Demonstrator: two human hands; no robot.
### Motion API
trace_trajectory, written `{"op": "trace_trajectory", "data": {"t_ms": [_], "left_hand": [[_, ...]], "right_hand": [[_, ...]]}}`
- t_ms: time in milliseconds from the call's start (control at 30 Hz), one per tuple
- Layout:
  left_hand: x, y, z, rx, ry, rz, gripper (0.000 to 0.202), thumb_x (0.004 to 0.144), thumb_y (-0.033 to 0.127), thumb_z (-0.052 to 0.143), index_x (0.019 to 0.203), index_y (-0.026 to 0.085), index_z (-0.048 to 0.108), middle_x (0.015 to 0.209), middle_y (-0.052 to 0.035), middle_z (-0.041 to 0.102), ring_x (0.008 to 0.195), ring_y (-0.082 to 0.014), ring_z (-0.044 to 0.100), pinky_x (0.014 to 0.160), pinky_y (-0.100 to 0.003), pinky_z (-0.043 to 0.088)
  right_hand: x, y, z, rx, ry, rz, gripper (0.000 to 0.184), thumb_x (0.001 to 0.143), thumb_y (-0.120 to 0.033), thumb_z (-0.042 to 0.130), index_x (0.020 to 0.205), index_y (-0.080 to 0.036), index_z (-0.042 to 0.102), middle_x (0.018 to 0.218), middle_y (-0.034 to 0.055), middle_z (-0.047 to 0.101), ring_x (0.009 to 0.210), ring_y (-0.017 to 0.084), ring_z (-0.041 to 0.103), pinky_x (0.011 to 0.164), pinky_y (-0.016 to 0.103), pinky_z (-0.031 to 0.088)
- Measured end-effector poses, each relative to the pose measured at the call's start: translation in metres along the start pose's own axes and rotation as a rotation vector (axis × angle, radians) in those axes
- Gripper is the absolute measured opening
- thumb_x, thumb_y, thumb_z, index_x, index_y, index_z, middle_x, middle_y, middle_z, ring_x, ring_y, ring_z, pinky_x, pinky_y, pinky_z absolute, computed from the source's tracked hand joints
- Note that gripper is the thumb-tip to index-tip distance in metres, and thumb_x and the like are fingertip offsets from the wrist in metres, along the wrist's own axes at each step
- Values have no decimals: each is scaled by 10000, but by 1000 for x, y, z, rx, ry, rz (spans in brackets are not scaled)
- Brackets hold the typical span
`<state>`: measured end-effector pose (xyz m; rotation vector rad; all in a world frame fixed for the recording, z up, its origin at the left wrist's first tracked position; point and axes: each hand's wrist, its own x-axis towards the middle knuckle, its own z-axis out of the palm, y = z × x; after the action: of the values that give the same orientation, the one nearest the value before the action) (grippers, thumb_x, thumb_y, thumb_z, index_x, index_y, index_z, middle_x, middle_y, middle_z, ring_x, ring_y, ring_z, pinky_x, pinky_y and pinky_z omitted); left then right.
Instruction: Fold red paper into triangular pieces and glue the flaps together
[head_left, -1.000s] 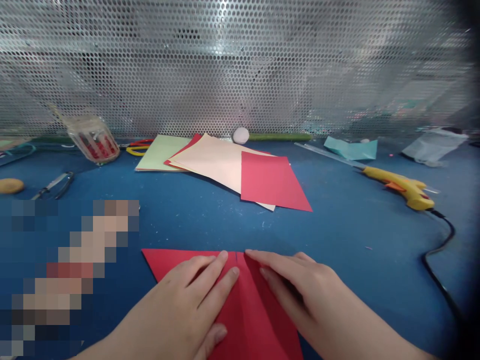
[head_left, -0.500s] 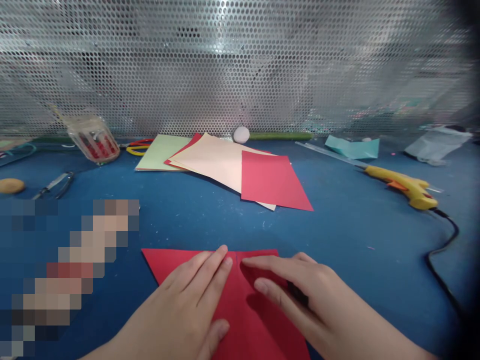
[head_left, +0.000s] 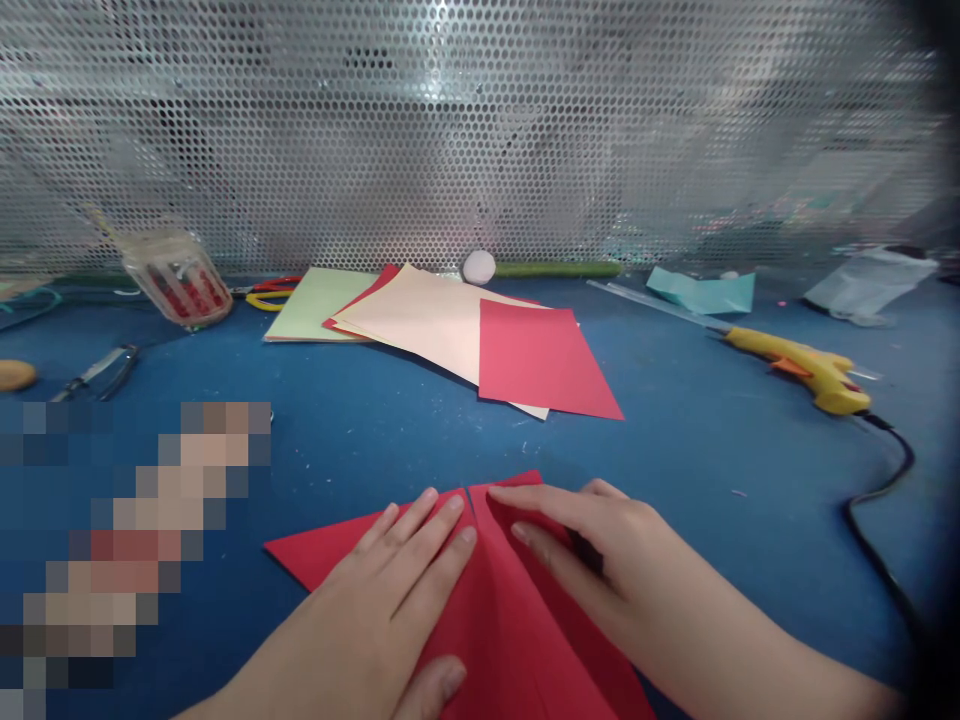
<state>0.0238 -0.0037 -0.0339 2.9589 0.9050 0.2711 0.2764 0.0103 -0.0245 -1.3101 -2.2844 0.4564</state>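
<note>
A red sheet of paper lies folded on the blue table right in front of me, with two flaps meeting along a centre line. My left hand lies flat on the left flap, fingers stretched out and pressing down. My right hand rests on the right flap, its index finger stretched to the top of the fold near the centre line and the other fingers bent over the paper. Neither hand lifts the sheet.
A fan of green, cream and red sheets lies further back. A yellow glue gun with a black cable is at the right. A clear jar, scissors, pliers, a white ball and a perforated metal wall stand behind.
The folded red sheet has turned a little clockwise on the table, its left corner dropping lower. My right fingers have slid along the right flap toward the centre line.
</note>
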Motion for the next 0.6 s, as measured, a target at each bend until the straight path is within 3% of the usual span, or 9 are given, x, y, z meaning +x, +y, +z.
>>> {"op": "trace_trajectory", "data": {"t_ms": [133,333,500,600], "left_hand": [[-1,0,-3,51,-22,21,534,1068,299,443,1557,85,447,1624,-113,383,1442,-305,502,1131,-463,446],[2,-1,1,75,41,6,524,1065,300,423,1567,153,455,1619,-64,451,1468,-280,478,1155,-464,435],[1,2,0,102,20,23,559,1002,225,492,1553,133,471,1601,-149,465,1470,-341,461,1134,-492,458],[-1,2,13,64,35,15,600,977,184,495,1573,146,439,1627,-184,417,1511,-378,374,1137,-542,438]], "right_hand": [[-3,-1,2,-34,6,7,402,967,-95,452,1114,-314,755,1051,-51,838,674,200,741,687,362,598],[-4,-2,4,-95,74,-48,439,947,-67,417,1097,-282,770,1040,-42,843,596,180,716,615,327,600],[-5,0,3,-101,100,-65,462,957,-71,399,1096,-289,781,1000,-36,847,665,174,761,646,303,610],[-6,0,2,-96,92,-48,459,952,-72,416,1112,-292,785,994,-24,848,707,176,779,684,297,621]]}}
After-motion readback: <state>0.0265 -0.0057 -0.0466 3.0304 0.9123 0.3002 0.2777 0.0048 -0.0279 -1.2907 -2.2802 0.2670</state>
